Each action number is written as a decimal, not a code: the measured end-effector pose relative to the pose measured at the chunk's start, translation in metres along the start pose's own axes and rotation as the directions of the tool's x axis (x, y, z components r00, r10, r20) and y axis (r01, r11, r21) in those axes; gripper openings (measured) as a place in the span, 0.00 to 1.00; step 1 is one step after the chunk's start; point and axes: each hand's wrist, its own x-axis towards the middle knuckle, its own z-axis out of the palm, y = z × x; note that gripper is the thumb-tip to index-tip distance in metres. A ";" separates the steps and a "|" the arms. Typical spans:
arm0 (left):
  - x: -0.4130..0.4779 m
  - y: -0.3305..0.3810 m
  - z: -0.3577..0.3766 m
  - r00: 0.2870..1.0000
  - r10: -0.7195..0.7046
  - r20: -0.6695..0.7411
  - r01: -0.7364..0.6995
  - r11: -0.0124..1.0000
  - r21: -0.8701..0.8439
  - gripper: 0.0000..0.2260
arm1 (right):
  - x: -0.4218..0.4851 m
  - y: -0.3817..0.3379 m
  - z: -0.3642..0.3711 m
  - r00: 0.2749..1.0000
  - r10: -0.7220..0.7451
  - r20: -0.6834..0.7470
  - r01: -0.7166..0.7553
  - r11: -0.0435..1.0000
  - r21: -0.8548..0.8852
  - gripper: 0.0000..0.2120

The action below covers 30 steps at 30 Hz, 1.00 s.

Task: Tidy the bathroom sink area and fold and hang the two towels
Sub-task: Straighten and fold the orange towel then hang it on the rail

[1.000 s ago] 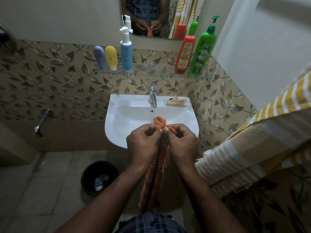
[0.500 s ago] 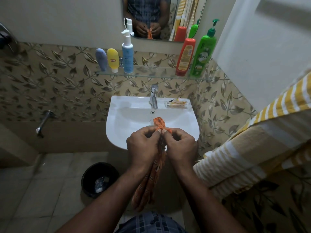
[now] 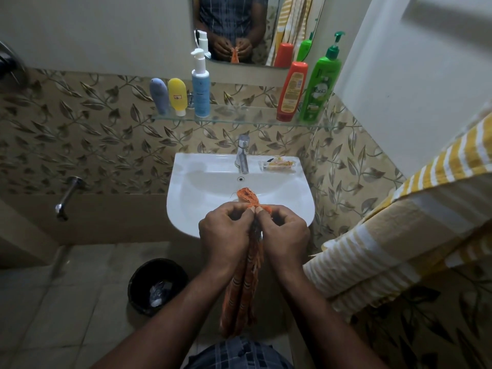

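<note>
Left hand (image 3: 226,230) and right hand (image 3: 283,233) both pinch the frayed top of a bunched orange striped cloth towel (image 3: 243,283), which hangs just in front of the white ceramic sink (image 3: 197,187).

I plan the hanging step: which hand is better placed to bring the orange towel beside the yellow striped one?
Probably the right hand: it pinches the orange towel, as the left hand does, but lies nearer the yellow striped towel.
</note>
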 end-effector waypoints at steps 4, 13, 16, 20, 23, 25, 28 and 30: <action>-0.001 -0.001 0.001 1.000 0.000 -0.004 0.000 1.000 0.014 0.07 | -0.001 0.002 0.000 1.000 0.024 0.002 -0.024 1.000 -0.001 0.04; -0.007 0.002 0.003 0.998 0.008 -0.056 -0.006 1.000 0.025 0.06 | -0.003 0.001 0.002 1.000 0.021 -0.017 -0.021 1.000 -0.008 0.06; -0.007 0.002 0.003 0.999 -0.003 -0.053 0.004 1.000 0.017 0.08 | -0.003 0.001 0.001 1.000 0.015 0.002 -0.015 1.000 -0.003 0.06; -0.006 -0.001 0.004 0.998 -0.032 -0.061 0.033 0.999 0.012 0.05 | -0.007 0.000 0.002 1.000 0.007 -0.009 -0.007 1.000 0.005 0.07; -0.004 -0.003 0.005 0.996 -0.033 -0.079 0.034 0.999 0.013 0.03 | -0.011 0.001 0.003 1.000 0.005 0.002 -0.005 1.000 0.005 0.04; -0.003 -0.004 0.005 0.997 -0.026 -0.073 0.027 1.000 0.015 0.04 | -0.013 0.002 0.003 0.999 0.015 0.034 -0.017 0.999 0.051 0.04; -0.002 -0.004 0.004 1.000 0.011 -0.028 -0.011 1.000 0.018 0.06 | -0.020 0.001 0.006 0.998 0.033 0.052 -0.042 0.981 0.190 0.10; -0.001 -0.003 0.003 0.999 0.008 0.033 -0.009 1.000 0.006 0.08 | -0.025 0.003 0.009 0.999 0.030 0.031 -0.037 0.964 0.264 0.11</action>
